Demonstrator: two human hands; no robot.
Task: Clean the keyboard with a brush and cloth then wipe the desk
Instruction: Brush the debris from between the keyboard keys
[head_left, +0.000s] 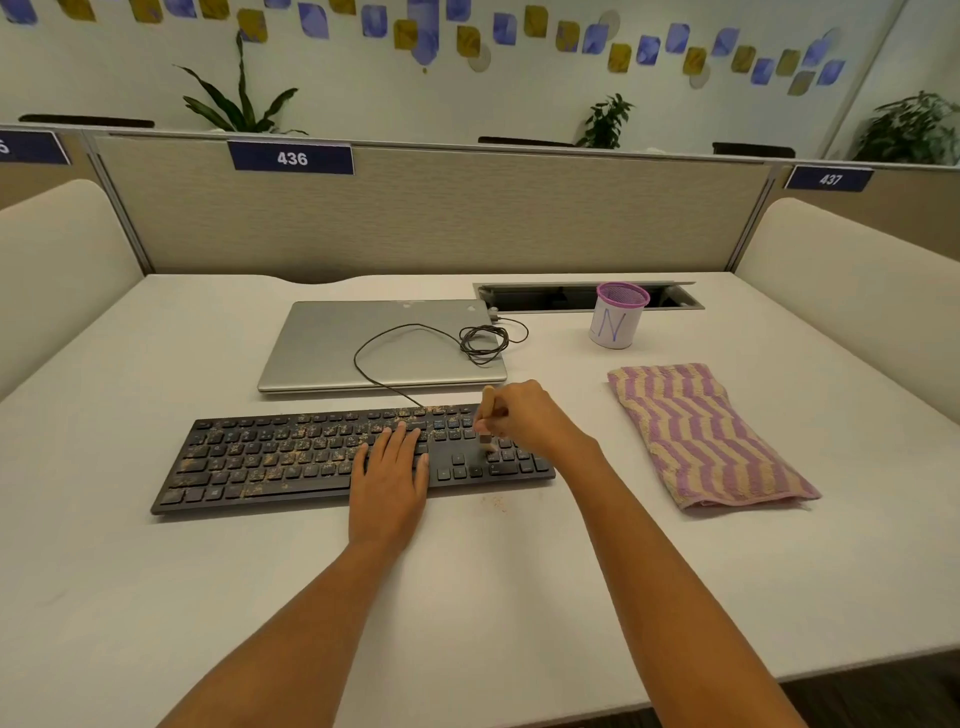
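Black and crumb-dusted, the keyboard (270, 460) lies flat on the surface (156, 597), steadied by the straight fingers (402, 435) of the left hand (389, 475) while the right hand (527, 415) curls its fingers round a seemingly light, stiff brush (486, 423) (best held by its handle).

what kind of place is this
Probably a shared open-plan office: a fabric partition bearing a number plate reading 436, a closed laptop and a keyboard on the white desk, potted plants beyond.

Keyboard (311, 457): matt black plastic, gritty with tan crumbs. Laptop (374, 348): smooth brushed silver metal. Cloth (706, 436): rough terry weave. Desk (156, 571): smooth matt white.
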